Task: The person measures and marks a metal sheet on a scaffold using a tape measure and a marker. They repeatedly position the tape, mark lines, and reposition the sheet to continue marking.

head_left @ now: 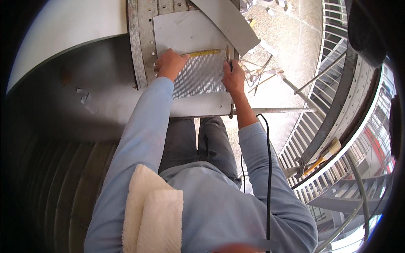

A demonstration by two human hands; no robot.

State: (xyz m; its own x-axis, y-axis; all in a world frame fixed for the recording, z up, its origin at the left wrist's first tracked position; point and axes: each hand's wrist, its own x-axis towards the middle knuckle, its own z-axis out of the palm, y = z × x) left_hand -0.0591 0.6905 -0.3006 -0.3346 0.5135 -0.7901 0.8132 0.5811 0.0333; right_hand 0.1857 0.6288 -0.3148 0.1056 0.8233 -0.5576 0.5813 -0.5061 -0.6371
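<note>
A ribbed silver sheet [200, 76] lies over a pale flat board [179, 31] on a work platform. Along the sheet's far edge runs a narrow yellow strip [206, 53], which looks like a measuring tape or rule. My left hand [171, 64] is closed at the strip's left end, its thumb pressed on it by the sheet's far left corner. At the sheet's right edge, my right hand [234, 78] is closed round a slim dark tool [230, 65] pointing away from me. Its exact kind is too small to tell.
A grey panel [228, 23] overlaps the board's far right. Scraps and thin sticks [261, 76] litter the floor on the right, beside a metal bar [276, 110] and a curved white railing [303, 114]. A large curved grey surface [101, 76] fills the left. A black cord [269, 168] hangs near my right arm.
</note>
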